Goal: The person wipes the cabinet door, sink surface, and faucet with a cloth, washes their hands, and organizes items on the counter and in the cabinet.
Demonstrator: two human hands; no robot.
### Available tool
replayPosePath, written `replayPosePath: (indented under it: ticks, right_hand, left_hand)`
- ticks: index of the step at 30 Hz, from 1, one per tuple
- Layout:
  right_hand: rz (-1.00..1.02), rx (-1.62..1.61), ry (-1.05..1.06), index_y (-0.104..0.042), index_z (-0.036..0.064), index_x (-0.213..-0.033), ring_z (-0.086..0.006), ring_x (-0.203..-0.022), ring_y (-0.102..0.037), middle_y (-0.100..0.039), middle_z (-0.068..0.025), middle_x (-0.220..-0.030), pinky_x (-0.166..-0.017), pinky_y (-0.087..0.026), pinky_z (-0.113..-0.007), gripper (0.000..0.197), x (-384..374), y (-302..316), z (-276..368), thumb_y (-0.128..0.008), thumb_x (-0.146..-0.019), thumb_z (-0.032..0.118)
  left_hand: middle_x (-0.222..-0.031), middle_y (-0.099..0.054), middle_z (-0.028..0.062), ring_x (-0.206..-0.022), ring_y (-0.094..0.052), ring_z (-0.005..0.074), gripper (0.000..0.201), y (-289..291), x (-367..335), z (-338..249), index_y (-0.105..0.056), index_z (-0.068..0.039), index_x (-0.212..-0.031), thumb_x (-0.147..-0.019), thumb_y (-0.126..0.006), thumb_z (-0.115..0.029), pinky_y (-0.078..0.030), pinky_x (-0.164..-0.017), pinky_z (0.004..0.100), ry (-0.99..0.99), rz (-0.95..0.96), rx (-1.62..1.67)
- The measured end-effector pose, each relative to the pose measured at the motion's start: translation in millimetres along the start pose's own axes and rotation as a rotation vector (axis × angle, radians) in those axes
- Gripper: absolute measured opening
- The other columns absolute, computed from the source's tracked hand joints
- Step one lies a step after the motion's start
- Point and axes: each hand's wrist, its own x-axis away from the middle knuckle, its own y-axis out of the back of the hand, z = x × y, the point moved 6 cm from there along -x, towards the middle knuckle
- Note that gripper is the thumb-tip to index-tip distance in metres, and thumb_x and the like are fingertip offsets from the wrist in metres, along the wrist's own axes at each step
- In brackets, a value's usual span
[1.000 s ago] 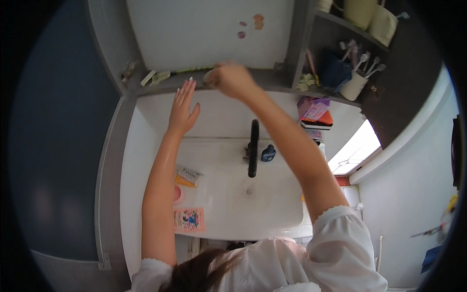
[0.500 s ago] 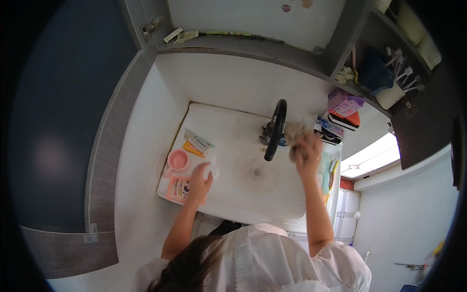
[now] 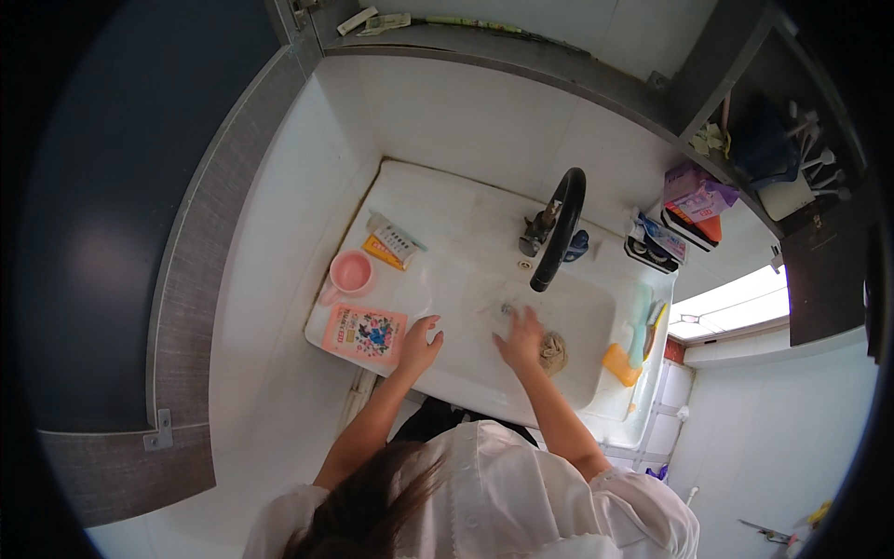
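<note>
Beige cloth (image 3: 553,354) lowered into basin (image 3: 585,321) | right hand (image 3: 523,337) — spread, empty | left hand (image 3: 422,348) — half-curled, empty, beside lettered pink packet (image 3: 363,333)

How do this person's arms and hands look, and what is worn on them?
The left hand and right hand are bare, without gloves. The left forearm and right forearm are uncovered, with no watch or bracelet visible. Loose, white short sleeves cover the upper arms.
</note>
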Motion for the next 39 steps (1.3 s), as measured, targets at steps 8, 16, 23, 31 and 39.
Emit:
replayPosePath:
  ticks: [8, 16, 23, 31, 39]
  right_hand:
    - [0.090, -0.437, 0.146, -0.040, -0.0004, -0.107, -0.0285, -0.097, -0.043, -0.045, -0.0161, -0.104, -0.079, -0.040, -0.035, 0.060, -129, -15, 190, -0.062, -0.062, 0.032]
    - [0.309, -0.263, -0.142, -0.048, 0.0004, -0.091, -0.0280, -0.087, -0.051, -0.051, -0.0150, -0.094, -0.070, -0.044, -0.033, 0.048, -151, -52, 186, -0.065, -0.056, 0.030]
    - [0.332, -0.357, -0.121, -0.049, -0.0001, -0.088, -0.0258, -0.083, -0.054, -0.055, -0.0164, -0.087, -0.069, -0.045, -0.033, 0.051, -165, -80, 170, -0.067, -0.053, 0.033]
    - [0.584, -0.991, -0.056, -0.049, -0.0048, -0.095, -0.0150, -0.071, -0.053, -0.055, -0.0091, -0.085, -0.061, -0.043, -0.025, 0.047, -162, -69, 172, -0.065, -0.059, 0.019]
    - [0.663, -1.258, 0.131, -0.048, -0.0012, -0.102, -0.0104, -0.077, -0.050, -0.054, -0.0058, -0.087, -0.069, -0.041, -0.024, 0.036, -71, 0, 120, -0.056, -0.067, 0.001]
  left_hand:
    - [-0.090, -0.054, 0.0077, -0.078, -0.054, 0.0155, 0.024, 4, 27, 7, -0.050, -0.002, -0.097, -0.074, -0.051, -0.006, -0.041, -0.068, 0.0250, 0.168, 0.036, 0.277]
    - [-0.085, -0.052, 0.0054, -0.077, -0.050, 0.0118, 0.017, 24, 32, 34, -0.049, -0.001, -0.094, -0.078, -0.048, -0.007, -0.041, -0.070, 0.0232, 0.126, -0.105, 0.560]
    - [-0.086, -0.052, 0.0053, -0.078, -0.050, 0.0124, 0.020, 31, -19, 24, -0.048, -0.002, -0.096, -0.079, -0.049, -0.013, -0.040, -0.072, 0.0224, 0.213, -0.140, 0.812]
    - [-0.091, -0.050, 0.0045, -0.081, -0.047, 0.0118, 0.031, 53, -37, 6, -0.038, -0.006, -0.108, -0.080, -0.047, -0.015, -0.039, -0.073, 0.0246, 0.406, -0.312, 0.907]
    - [-0.100, -0.049, 0.0107, -0.090, -0.049, 0.0181, 0.039, 26, -77, -27, -0.036, -0.004, -0.110, -0.078, -0.052, -0.019, -0.042, -0.073, 0.0315, 0.415, 0.057, 1.249]
